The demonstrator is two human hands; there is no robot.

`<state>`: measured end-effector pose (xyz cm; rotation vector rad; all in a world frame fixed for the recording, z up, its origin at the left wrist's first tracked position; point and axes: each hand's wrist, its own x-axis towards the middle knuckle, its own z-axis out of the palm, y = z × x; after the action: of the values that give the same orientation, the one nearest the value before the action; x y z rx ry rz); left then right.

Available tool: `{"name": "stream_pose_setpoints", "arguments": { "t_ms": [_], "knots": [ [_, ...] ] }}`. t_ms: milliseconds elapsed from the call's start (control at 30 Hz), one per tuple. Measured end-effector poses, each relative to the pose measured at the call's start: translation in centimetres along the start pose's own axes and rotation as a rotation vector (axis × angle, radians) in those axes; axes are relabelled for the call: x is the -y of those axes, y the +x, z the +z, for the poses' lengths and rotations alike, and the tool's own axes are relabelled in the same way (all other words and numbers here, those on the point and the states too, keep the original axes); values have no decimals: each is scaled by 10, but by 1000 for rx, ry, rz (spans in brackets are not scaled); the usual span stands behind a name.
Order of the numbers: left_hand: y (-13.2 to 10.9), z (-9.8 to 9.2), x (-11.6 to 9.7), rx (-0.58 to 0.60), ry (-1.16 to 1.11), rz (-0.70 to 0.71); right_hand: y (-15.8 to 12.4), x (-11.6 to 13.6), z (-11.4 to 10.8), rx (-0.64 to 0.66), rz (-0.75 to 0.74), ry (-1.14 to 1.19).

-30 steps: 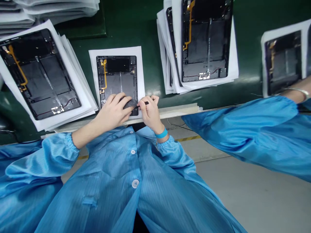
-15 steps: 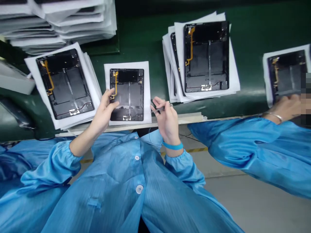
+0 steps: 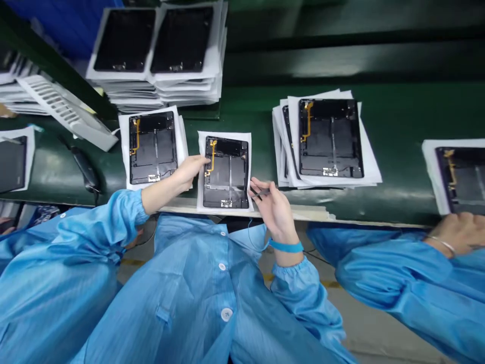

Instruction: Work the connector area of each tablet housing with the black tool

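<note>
In front of me an open tablet housing (image 3: 238, 174), black with an orange flex cable (image 3: 213, 159) along its left side, lies on a white sheet (image 3: 202, 202). My left hand (image 3: 189, 171) has its fingertips closed together on the housing's left edge. Just off the lower right edge is my right hand (image 3: 276, 210), palm partly turned up. Its fingers are closed around dark, slim tweezers (image 3: 262, 192), whose tips point left toward the housing. A blue band (image 3: 286, 246) circles my right wrist.
Similar housings on sheets form a left stack (image 3: 153, 146) and a right stack (image 3: 329, 136). Taller piles (image 3: 182, 86) stand behind. A dark handheld tool (image 3: 85, 169) and white power strip (image 3: 71, 108) lie left. At far right, a co-worker's hand (image 3: 460, 233) is beside another housing (image 3: 470, 177).
The camera view has shifted, so the bench appears lower and further right. My left fingers have gone from spread over the housing to closed at its left edge. My right hand still holds the tweezers.
</note>
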<state>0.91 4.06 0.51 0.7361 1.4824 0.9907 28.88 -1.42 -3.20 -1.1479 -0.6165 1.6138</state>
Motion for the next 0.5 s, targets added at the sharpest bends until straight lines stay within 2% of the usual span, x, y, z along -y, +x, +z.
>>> {"name": "stream_pose_setpoints", "arguments": {
  "t_ms": [133, 233, 300, 400, 433, 467, 500],
  "knots": [
    [-16, 11, -14, 28, 42, 166, 1, -2, -1, 7, -2, 34],
    [-32, -5, -31, 46, 68, 274, 0, -3, -1, -2, -14, 42],
    [-38, -35, -43, -8, 90, 328, -1, -5, 0, -7, -23, 32],
    [-35, -105, -57, -156, 144, 392, -3, -6, 1, 1, -37, 12],
    [-32, -131, -59, -206, 206, 426, -3, -7, 1, 10, -41, 8],
    [-29, -155, -61, -233, 436, 507, -3, -7, 2, 20, -44, 4],
    [-26, -177, -61, -254, 538, 539, -2, -8, 3, 29, -48, 1]
  ]
}}
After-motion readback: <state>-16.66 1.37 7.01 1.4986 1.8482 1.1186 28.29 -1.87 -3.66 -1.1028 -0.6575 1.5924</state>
